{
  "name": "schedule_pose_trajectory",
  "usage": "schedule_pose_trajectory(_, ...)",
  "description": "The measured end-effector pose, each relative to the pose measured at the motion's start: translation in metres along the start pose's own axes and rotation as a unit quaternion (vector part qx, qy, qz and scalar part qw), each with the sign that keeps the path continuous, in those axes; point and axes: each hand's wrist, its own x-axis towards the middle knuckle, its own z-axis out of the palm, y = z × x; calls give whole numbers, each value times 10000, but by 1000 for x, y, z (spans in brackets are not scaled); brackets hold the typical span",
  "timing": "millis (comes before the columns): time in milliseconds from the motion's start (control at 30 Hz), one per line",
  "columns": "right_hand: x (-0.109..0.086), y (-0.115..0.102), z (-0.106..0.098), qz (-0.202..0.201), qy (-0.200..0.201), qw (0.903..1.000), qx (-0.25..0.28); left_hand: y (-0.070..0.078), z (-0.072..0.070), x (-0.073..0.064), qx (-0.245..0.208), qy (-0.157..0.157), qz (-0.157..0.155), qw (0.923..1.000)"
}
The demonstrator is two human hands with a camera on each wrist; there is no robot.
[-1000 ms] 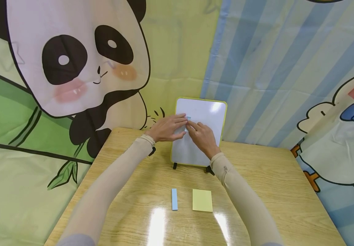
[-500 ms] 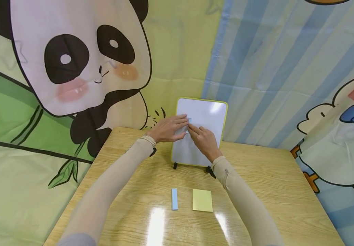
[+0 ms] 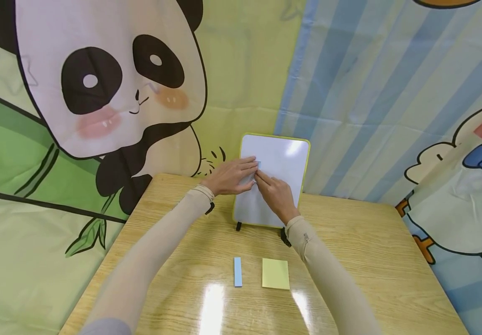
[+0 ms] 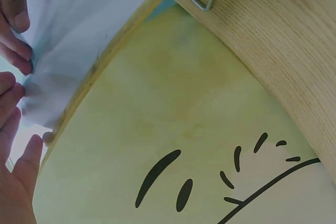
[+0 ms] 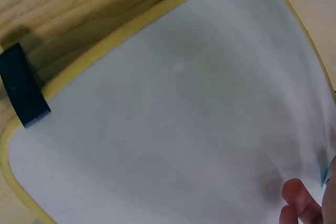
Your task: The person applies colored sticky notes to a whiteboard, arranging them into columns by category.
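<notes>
Pale-blue slip (image 3: 259, 164) on whiteboard (image 3: 284, 160), at the fingertips of left hand (image 3: 231, 177) and right hand (image 3: 276, 193).
Left fingers straight, thumb apart; right forefinger extended — pinching or pressing, cannot tell. Slip likely light, limp, quick to crease — best taken by an edge. Against a second ago, right fingertips sit slightly lower on the board.

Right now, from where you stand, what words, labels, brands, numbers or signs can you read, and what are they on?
None is readable.
Tiny mark on the right sleeve: too small to read.
Blue note on the whiteboard: mostly covered, can't tell.
Yellow sticky-note pad, blue strip pad: no writing visible.
Cartoon backdrop: drawings only.
</notes>
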Motion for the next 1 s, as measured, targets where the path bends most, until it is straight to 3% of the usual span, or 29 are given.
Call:
schedule_pose_trajectory(267,-6,-7,0,34,-99,9998,143,4,1,0,296,-51,119,9995)
schedule_pose_trajectory(533,5,-2,-9,313,-68,9995,23,6,4,-1,1073,-339,162,9935)
schedule_pose_trajectory(1000,16,0,-13,461,-805,9954,-244,6,6,-5,1776,-202,27,9839)
